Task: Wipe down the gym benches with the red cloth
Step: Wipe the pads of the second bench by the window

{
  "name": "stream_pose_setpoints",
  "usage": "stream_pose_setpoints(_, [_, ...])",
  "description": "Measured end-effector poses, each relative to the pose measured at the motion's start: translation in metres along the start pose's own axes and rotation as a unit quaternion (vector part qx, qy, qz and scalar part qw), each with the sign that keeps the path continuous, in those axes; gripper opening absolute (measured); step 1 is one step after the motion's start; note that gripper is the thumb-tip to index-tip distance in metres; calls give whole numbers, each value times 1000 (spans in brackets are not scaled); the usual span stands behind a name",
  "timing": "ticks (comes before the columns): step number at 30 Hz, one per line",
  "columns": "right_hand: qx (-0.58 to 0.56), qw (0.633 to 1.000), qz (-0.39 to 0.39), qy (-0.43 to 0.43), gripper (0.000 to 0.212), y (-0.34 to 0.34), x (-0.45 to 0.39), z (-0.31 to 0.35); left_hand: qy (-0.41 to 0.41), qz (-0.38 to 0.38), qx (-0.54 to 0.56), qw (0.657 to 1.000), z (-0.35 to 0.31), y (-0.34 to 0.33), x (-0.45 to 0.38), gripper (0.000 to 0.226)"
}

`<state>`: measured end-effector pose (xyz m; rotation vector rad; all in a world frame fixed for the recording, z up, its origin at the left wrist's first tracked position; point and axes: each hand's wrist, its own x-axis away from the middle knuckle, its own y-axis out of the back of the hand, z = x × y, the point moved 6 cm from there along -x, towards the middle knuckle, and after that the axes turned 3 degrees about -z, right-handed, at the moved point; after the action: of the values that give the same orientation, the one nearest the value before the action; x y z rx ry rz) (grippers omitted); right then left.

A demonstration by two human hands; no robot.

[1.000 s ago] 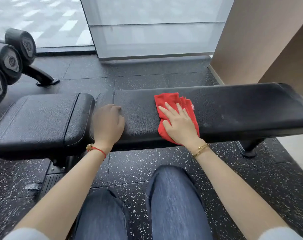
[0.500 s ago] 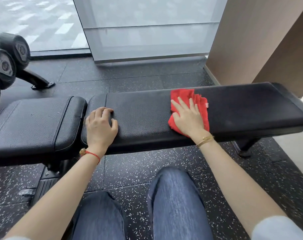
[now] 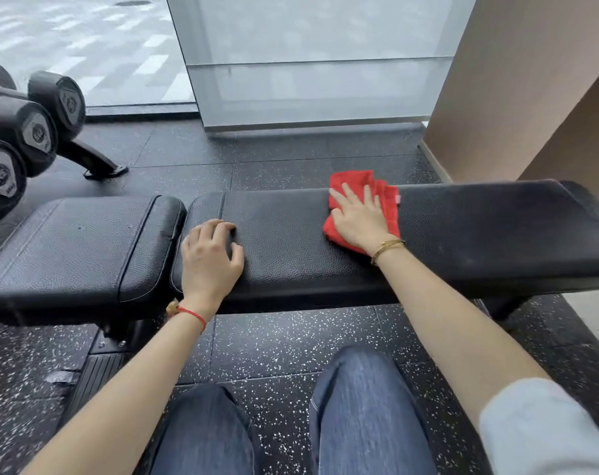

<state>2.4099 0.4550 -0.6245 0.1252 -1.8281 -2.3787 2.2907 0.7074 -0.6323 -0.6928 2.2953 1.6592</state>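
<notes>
Pressing flat: right hand (image 3: pixel 359 219) lies on the red cloth (image 3: pixel 387 197) with fingers straight and spread, no grasp. Cloth sits on the long pad of the gym bench (image 3: pixel 291 241), the worktop here, at its far edge, right of centre; its top corner hangs past that edge.

Left hand (image 3: pixel 210 258) rests on the same pad near the left end, fingers curled with tips on the leather, holding nothing.

Hidden or cut off:
- middle of the cloth is under the palm; only its rim and a small white tag at the right side show
- bench frame mostly hidden under the pads; right end of the pad runs out of view
- dumbbells (image 3: pixel 27 128) at far left cropped by the frame edge, end markings too blurred to read
- glass panel behind is frosted, nothing legible through it

Versus half a second ago: cloth and right hand are further away from the person, toward the far edge, with cloth now overhanging. Left hand stays at the same end of the pad.
</notes>
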Motion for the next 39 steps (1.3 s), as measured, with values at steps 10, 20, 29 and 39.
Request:
stream_pose_setpoints(10, [-14, 977, -24, 210, 56, -20, 82, 42, -7, -2, 8, 1000, 2, 2, 0, 36])
stream_pose_setpoints(20, [0, 999, -7, 51, 52, -17, -6, 48, 4, -4, -8, 1000, 0, 1, -2, 32])
stream_pose_setpoints(29, [-28, 982, -36, 183, 55, -23, 85, 61, -5, 10, -31, 999, -3, 2, -2, 30])
stream_pose_setpoints(39, [1, 990, -99, -101, 51, 28, 51, -107, -70, 40, 71, 994, -84, -15, -1, 28])
